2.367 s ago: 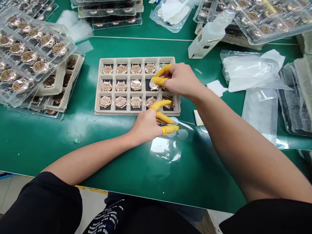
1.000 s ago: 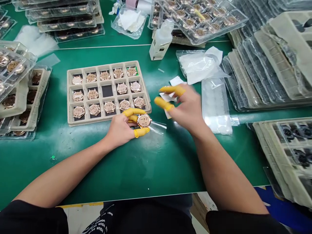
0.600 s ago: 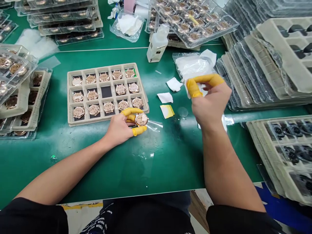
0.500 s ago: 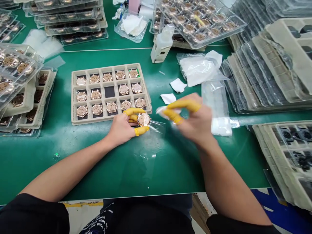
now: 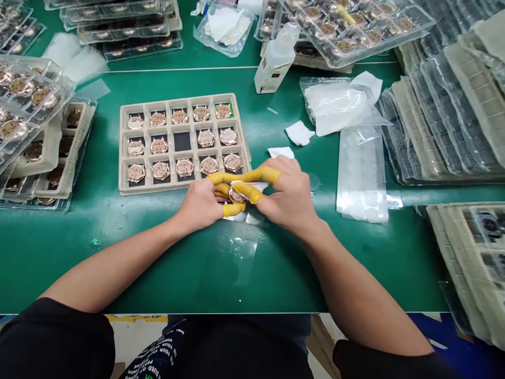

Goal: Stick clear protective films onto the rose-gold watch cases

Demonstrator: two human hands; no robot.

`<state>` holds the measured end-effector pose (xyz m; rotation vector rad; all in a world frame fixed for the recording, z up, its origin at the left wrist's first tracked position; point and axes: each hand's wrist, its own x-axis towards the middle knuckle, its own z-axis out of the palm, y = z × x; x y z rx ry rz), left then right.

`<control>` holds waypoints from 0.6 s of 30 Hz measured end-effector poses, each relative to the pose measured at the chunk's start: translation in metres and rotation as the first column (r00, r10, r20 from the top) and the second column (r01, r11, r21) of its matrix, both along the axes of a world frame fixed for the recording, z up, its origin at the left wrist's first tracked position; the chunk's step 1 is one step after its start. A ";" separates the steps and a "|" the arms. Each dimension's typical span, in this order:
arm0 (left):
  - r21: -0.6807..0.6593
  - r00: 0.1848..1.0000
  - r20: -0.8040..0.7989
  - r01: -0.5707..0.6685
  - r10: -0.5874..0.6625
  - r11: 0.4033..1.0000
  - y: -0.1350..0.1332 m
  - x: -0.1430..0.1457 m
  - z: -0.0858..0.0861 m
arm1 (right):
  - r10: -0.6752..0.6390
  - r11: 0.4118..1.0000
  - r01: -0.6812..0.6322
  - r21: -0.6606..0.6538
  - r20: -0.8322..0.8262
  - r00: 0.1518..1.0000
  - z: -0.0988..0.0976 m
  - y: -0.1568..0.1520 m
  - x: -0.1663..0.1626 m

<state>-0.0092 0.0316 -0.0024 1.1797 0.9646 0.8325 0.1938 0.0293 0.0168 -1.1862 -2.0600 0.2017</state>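
Note:
Yellow finger cots cover several fingertips of both hands. My left hand [image 5: 205, 202] grips a rose-gold watch case [image 5: 235, 196] by its edge, just in front of the tray. Pinched in my right hand [image 5: 286, 192] is a white wiping cloth [image 5: 256, 186], pressed against the watch case and partly covering it. Behind them lies a beige compartment tray [image 5: 123, 152] of similar watch cases, backs up. One compartment [image 5: 182, 141] in its middle row shows only a dark bottom. More white cloth and clear film lie under the hands.
A white plastic bottle [image 5: 275, 60] stands behind the tray. Cloth pieces [image 5: 300, 133] and a clear bag of white cloths [image 5: 331, 105] lie to the right. Stacked trays flank both sides, with watch-filled trays [image 5: 35, 100] at left and beige ones [image 5: 461, 252] at right.
My right hand has moved left with the cloth and brought it onto the watch case. My left hand still holds the case. The whole view has shifted slightly.

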 end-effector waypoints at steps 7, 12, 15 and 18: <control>0.023 0.999 -0.034 -0.005 0.005 1.000 0.000 -0.001 0.000 | 0.031 0.999 -0.032 -0.027 -0.034 0.999 -0.004 0.000 0.001; 0.046 0.998 -0.059 0.010 -0.007 0.999 -0.001 -0.001 -0.002 | 0.108 0.994 -0.107 0.015 -0.057 0.993 -0.006 0.001 0.003; 0.038 0.999 -0.040 -0.002 0.003 0.999 -0.002 -0.001 -0.002 | 0.094 0.996 -0.092 0.020 -0.118 0.989 -0.007 0.001 0.001; 0.036 0.998 -0.055 -0.004 0.006 0.999 -0.002 -0.001 -0.003 | 0.156 0.987 -0.159 -0.014 -0.131 0.979 -0.009 0.002 -0.003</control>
